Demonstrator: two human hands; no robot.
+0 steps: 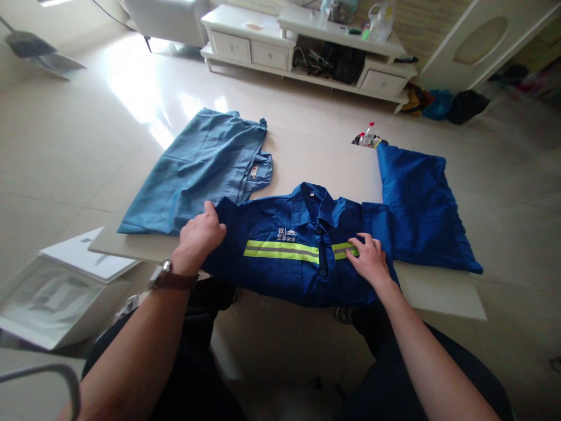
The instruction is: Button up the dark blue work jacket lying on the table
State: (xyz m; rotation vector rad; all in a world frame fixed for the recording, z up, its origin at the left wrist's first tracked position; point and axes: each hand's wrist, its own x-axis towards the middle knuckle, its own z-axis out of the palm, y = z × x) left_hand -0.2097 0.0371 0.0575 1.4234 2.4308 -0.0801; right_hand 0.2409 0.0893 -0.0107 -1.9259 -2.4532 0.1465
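A dark blue work jacket point(280, 278) lies front up across the near edge of a pale table, its collar pointing away from me. Yellow-green reflective strips cross its chest, with white lettering above the left one. My left hand point(199, 237), wearing a watch on the wrist, is closed on the jacket's left edge; its fingertips are partly hidden. Resting on the right side of the jacket, my right hand point(370, 257) has its fingers apart, some over the reflective strip. The jacket's lower part hangs over the table edge toward my lap.
A folded lighter blue garment point(193, 169) lies on the table point(324, 169) at left, and a bright blue cloth point(425, 204) at right. Bottles point(368, 139) show behind the table. A white box point(56, 298) stands at lower left, a TV cabinet point(272, 55) farther back.
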